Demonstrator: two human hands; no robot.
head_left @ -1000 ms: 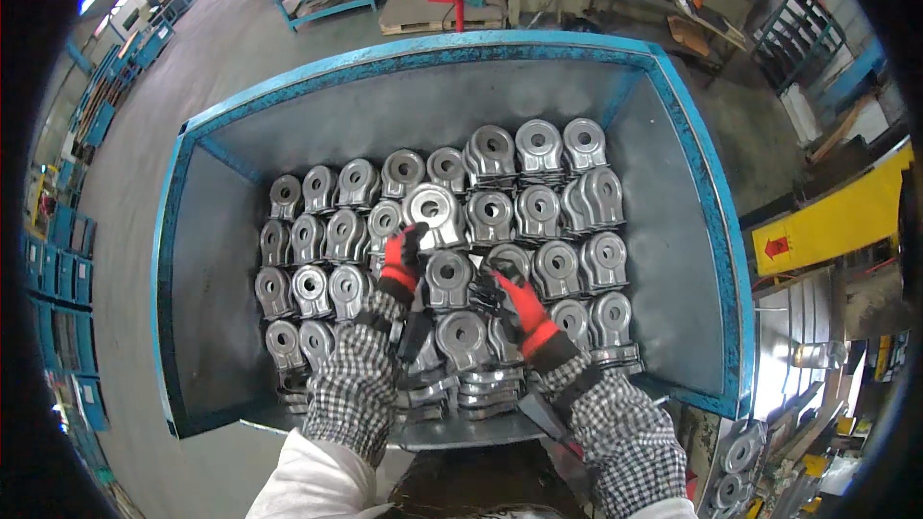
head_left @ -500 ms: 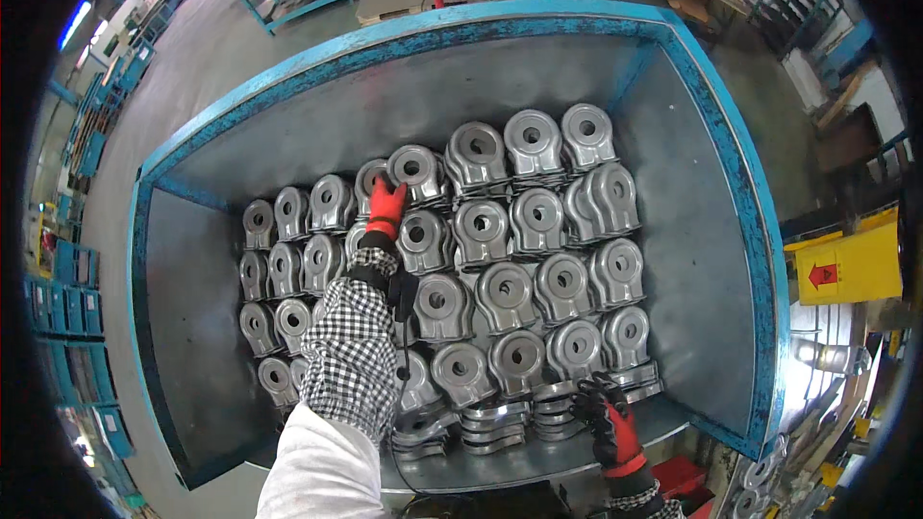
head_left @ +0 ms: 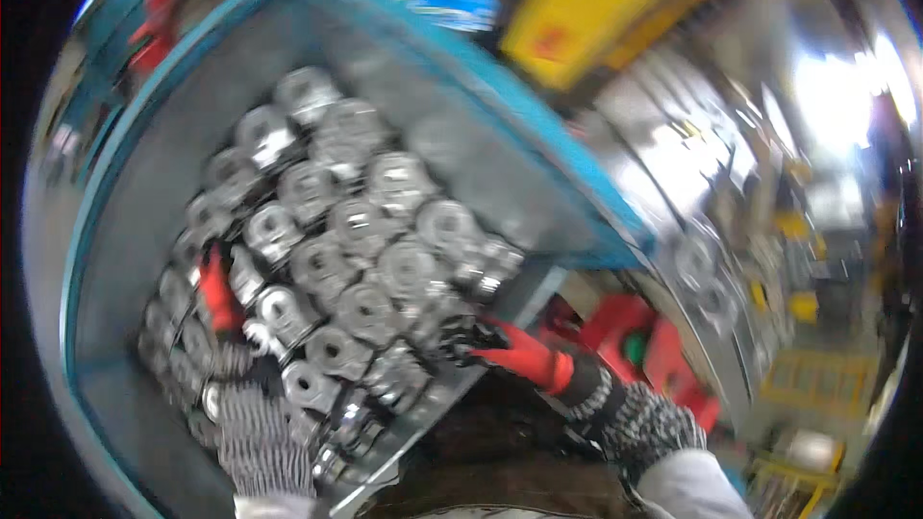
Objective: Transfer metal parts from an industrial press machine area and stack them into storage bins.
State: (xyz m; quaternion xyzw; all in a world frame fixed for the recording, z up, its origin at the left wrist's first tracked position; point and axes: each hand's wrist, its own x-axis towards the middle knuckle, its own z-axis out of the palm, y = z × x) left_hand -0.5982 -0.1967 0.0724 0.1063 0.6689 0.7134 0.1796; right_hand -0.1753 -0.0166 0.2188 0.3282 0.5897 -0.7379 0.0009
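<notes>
Rows of stacked grey pressed-metal brackets, each with a rounded end and a round hole, fill the floor of a blue-rimmed metal bin. My left hand, in a red and black glove with a checked sleeve, reaches in over the left-hand stacks. Motion smears its fingers, so I cannot tell whether it holds a bracket. At the bin's near edge, my right hand is in a matching glove. Its dark fingertips meet the nearest stacks, and blur hides their grip.
Beyond the right wall stands a yellow panel with a red mark. A red container with something green in it sits right of the near edge. Farther right, loose metal parts lie on a bright metal surface.
The view has swung to the right and blurred, so the bin now sits farther left and tilted. My right forearm shows more, and my left hand appears lower and farther left.
</notes>
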